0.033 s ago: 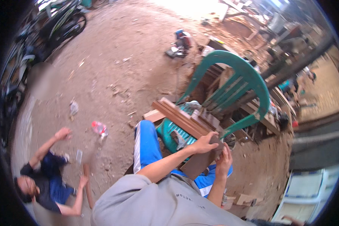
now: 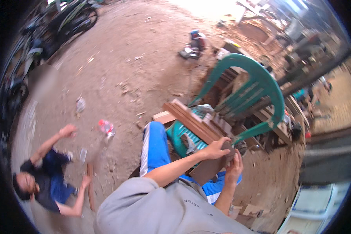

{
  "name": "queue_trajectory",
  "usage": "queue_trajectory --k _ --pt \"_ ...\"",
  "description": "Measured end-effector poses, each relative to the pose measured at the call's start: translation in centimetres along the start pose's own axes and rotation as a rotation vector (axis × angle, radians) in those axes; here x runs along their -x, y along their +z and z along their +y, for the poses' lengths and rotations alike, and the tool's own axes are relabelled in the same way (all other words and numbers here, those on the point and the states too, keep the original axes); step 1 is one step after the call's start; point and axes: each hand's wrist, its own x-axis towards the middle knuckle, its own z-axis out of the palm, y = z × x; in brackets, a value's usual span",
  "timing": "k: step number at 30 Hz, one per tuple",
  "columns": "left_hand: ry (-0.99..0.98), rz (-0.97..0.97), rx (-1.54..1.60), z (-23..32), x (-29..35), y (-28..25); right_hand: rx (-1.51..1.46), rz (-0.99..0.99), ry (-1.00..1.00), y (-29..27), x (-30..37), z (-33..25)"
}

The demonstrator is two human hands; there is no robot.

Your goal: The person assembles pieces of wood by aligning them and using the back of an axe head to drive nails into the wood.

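Over my lap, a flat dark brown board [image 2: 205, 170] is held tilted between both hands. My left hand [image 2: 214, 149] grips its upper end, thumb on top and fingers closed. At the right edge near that same end, my right hand [image 2: 234, 167] has its fingers bent against the board; part of its grip is hidden. A darker patch lies under the fingers, too blurred to name. Just beyond stands a green plastic chair [image 2: 277, 104]. Several brown wooden strips [image 2: 188, 121] are stacked across its seat, beside a greyish object [image 2: 191, 145] I cannot make out.
At left a person [image 2: 43, 191] sits low, one hand on a wooden strip [image 2: 90, 186]. A clear bottle with red [image 2: 107, 128] lies on the dirt ground. Motorbikes [image 2: 62, 29] line the far left. A power tool [image 2: 195, 45] sits ahead; wood scraps [image 2: 250, 210] lie right.
The view has shifted slightly, so the chair and ground objects appear a little farther right. Both hands stay on the board, with the right hand's fingers slightly changed in pose.
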Motion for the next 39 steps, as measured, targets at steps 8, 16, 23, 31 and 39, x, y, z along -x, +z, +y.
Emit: queue_trajectory --k 8,16,23,31,39 --pt "-0.141 0.037 -0.038 0.7 1.1 1.9 0.053 -0.059 -0.005 -2.5 0.5 1.8" --pt "-0.161 0.084 -0.061 1.0 1.7 2.4 0.369 -0.067 -0.251 -3.5 -0.3 2.9" --pt "-0.152 0.115 -0.056 0.5 2.3 2.5 0.134 -0.025 -0.027 -4.1 -0.8 3.4" --pt "-0.180 0.241 -0.247 2.0 4.4 2.8 0.083 -0.018 -0.142 -3.5 -0.9 5.5" --pt "-0.099 0.061 -0.543 5.9 6.8 2.3 0.102 -0.084 -0.240 -4.4 -1.0 6.8"
